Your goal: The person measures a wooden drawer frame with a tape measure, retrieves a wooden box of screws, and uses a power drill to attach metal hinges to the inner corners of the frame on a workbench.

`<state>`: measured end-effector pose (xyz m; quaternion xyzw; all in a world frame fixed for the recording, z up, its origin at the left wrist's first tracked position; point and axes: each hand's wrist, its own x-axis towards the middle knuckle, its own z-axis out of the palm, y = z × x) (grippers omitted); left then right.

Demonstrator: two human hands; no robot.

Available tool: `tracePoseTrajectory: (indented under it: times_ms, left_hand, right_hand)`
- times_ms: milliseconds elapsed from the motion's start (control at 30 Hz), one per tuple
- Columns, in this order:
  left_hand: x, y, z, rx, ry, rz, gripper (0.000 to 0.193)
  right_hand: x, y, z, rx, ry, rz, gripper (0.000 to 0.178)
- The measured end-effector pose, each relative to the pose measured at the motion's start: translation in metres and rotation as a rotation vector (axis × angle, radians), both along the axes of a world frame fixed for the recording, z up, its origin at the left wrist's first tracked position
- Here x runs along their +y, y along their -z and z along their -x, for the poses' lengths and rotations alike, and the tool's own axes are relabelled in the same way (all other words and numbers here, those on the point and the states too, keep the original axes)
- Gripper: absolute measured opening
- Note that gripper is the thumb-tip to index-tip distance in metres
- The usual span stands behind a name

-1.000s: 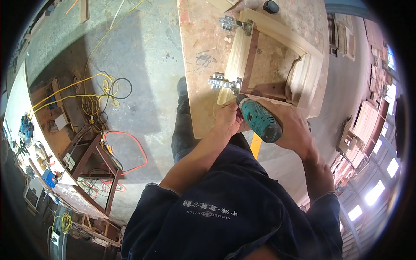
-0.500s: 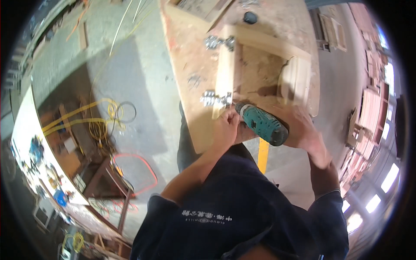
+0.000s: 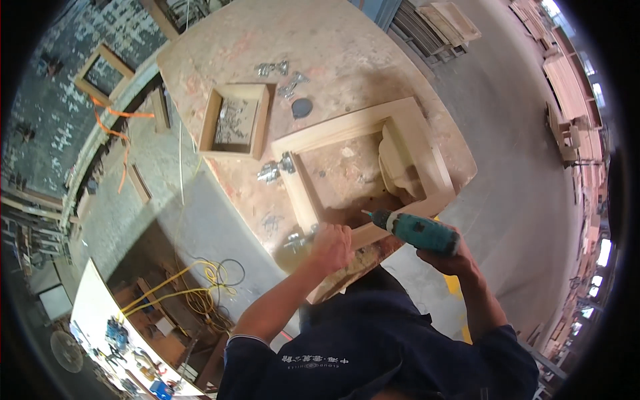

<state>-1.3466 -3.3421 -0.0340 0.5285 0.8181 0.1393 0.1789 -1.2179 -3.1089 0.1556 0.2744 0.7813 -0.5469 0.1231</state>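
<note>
My right hand [image 3: 448, 257] grips a teal and black cordless drill [image 3: 427, 233] by its handle. The drill's bit points left over the near rail of a pale wooden frame [image 3: 350, 130] and touches nothing I can make out. My left hand [image 3: 331, 248] is closed on the frame's near left corner, its fingers curled over the wood. Beside it a metal hinge [image 3: 293, 241] sticks out from the left rail, partly hidden by the hand. Another hinge [image 3: 270, 172] is fitted farther up that rail. A shaped wooden piece [image 3: 400, 160] lies inside the frame at the right.
The frame lies on a worn worktable [image 3: 347, 60]. A shallow wooden box [image 3: 263, 123] of small hardware, a dark round object [image 3: 302, 108] and loose hinges [image 3: 272, 69] are beyond it. Yellow hose [image 3: 207, 293] coils at the left, and boards [image 3: 417, 33] stand at the far right.
The view has shifted, showing more of the table's far side. The drill has drawn back rightward, off the near hinge. My left hand has changed from fingertips near the bit to a closed grip.
</note>
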Motion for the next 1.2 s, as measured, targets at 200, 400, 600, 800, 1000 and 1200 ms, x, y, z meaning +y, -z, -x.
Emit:
tracePoseTrajectory:
  times_ms: [200, 400, 600, 800, 1000, 1200]
  left_hand:
    - [0.028, -0.059, 0.017, -0.149, 0.051, -0.061, 0.037]
    - [0.076, -0.098, 0.077, -0.081, 0.145, 0.126, 0.036]
    - [0.174, -0.15, 0.171, 0.057, 0.03, 0.297, 0.042]
    - [0.238, -0.123, 0.285, 0.253, -0.001, 0.278, 0.042]
    - [0.267, -0.085, 0.375, 0.326, -0.006, 0.332, 0.045]
    - [0.266, -0.062, 0.423, 0.397, -0.037, 0.434, 0.057]
  right_hand:
    - [0.044, 0.021, -0.052, -0.011, 0.291, 0.315, 0.04]
    - [0.073, -0.024, -0.04, 0.433, -0.008, -0.134, 0.059]
    - [0.096, 0.031, -0.098, 0.366, 0.421, 0.173, 0.057]
    - [0.116, 0.048, -0.107, 0.187, 0.506, 0.253, 0.055]
    - [0.124, 0.074, -0.112, 0.221, 0.535, 0.068, 0.041]
    - [0.136, 0.076, -0.095, -0.026, 0.499, 0.012, 0.026]
